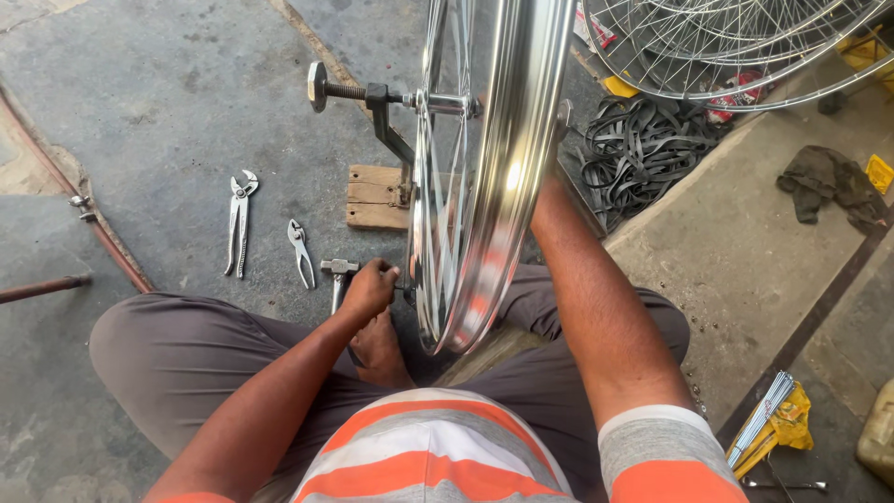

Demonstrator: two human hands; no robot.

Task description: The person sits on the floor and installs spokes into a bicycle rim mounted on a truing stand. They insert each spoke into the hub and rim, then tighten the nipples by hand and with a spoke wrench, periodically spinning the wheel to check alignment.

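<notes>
On the concrete floor at nine o'clock lie large slip-joint pliers [240,222], with smaller pliers [300,251] just beside them toward the centre. At two o'clock a heap of black rubber strips [643,149] sits under spare spoked rims [736,42]. A dark rag [832,183] lies at three o'clock, a spoke bundle [762,430] at five

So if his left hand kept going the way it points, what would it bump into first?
Probably the shiny wheel rim. The left hand reaches toward the wheel's lower edge and seems to grip something small right beside it. How near it sits in depth is hard to tell.
</notes>
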